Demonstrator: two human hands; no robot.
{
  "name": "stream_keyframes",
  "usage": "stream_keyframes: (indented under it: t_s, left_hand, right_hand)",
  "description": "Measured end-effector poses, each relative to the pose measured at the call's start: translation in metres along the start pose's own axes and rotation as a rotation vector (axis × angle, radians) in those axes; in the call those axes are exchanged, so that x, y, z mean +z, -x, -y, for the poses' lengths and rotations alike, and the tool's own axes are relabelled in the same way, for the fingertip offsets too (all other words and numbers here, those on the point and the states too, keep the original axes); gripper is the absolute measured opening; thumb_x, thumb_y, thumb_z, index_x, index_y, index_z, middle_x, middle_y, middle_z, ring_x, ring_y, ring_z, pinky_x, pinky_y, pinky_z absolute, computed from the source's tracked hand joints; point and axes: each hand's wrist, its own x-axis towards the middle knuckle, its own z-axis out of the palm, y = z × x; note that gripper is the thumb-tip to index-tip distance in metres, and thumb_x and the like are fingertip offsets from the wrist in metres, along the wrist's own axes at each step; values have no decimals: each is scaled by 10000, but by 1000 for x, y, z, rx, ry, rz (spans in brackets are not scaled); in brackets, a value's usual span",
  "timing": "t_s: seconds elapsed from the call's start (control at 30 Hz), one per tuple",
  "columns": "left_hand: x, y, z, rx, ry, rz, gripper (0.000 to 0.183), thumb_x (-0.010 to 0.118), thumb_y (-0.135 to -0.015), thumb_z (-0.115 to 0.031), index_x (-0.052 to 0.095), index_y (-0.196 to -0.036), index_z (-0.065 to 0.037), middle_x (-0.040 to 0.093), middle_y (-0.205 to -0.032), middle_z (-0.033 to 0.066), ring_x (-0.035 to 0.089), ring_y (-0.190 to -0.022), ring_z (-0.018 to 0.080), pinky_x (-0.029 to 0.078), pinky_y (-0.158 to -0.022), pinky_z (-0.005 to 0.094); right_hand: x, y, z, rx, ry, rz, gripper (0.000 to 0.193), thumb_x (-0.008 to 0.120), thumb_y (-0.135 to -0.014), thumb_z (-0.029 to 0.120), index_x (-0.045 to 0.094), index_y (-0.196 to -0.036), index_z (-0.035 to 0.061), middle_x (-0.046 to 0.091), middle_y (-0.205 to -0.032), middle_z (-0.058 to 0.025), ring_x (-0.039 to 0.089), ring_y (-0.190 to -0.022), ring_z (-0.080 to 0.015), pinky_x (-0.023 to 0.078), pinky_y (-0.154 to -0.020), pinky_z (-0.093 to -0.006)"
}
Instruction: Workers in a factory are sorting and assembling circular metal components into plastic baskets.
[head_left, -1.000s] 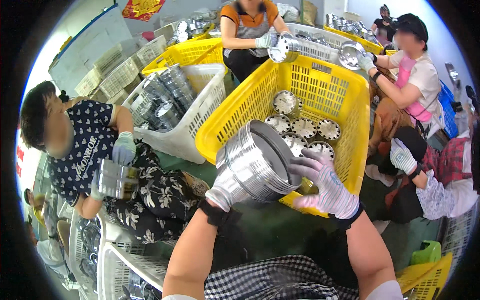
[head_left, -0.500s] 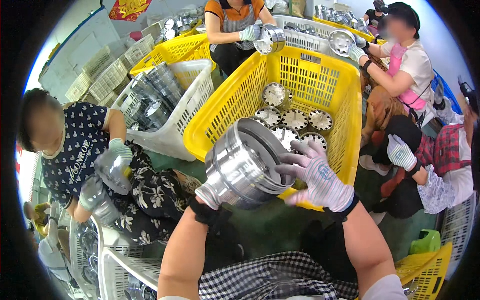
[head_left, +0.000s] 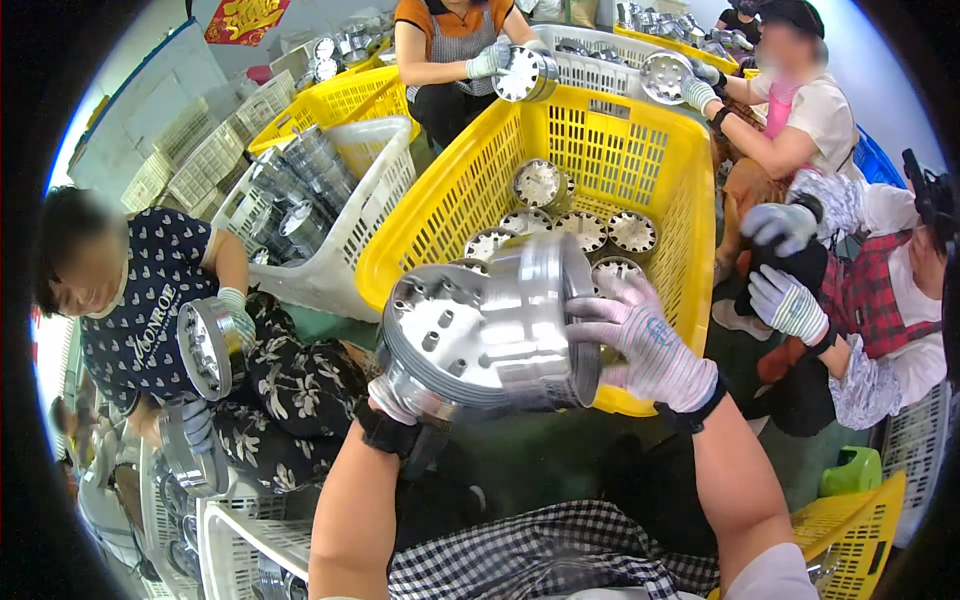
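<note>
Green workshop floor (head_left: 550, 455), with co-workers (head_left: 165, 280) seated around a slotted yellow crate (head_left: 440, 195). You have a shiny metal drum (head_left: 530, 310), perhaps two pieces together, raised at the crate's near end, studded face turned left. Your right hand (head_left: 648, 345) spreads its fingers wide at the drum's right end; your left hand (head_left: 392, 398) is mostly hidden, its grip impossible to tell. Likely rigid, slick and fairly weighty: best cupped low around the outer wall
</note>
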Motion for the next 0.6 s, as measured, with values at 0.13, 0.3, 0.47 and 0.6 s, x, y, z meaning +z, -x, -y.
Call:
stream_keyframes:
  t_s: [0.13,0.3,0.47,0.6]
  left_hand:
    - [2,-11,14,19,-134,-29,433,687,-835,-137,559,-1235,-36,608,-1198,118,622,-1009,209,516,-880,330]
    - [-1,-11,25,42,-263,-70,439,676,-839,-149,546,-1247,-50,587,-1216,116,599,-1030,213,496,-893,344]
    - [-14,16,42,111,-452,-141,446,665,-843,-160,533,-1258,-65,566,-1234,115,576,-1052,217,476,-905,358]
    - [26,8,70,180,-523,-156,451,656,-847,-168,522,-1268,-76,549,-1249,114,557,-1069,221,460,-915,369]
  right_hand:
    - [13,5,0,-93,-289,44,256,725,-711,252,678,-947,166,635,-1107,29,455,-1248,-317,262,-1076,-522]
    - [28,-7,9,144,-753,10,622,715,-779,419,564,-1200,-14,580,-1171,-173,523,-1159,-323,385,-1011,-398]
    - [29,-20,29,295,-644,82,813,811,-633,312,475,-1290,-28,543,-1248,-189,510,-1171,-332,364,-1040,-402]
    - [36,-7,18,345,-489,205,850,804,-610,217,439,-1334,-38,520,-1294,-193,500,-1192,-325,355,-1056,-396]
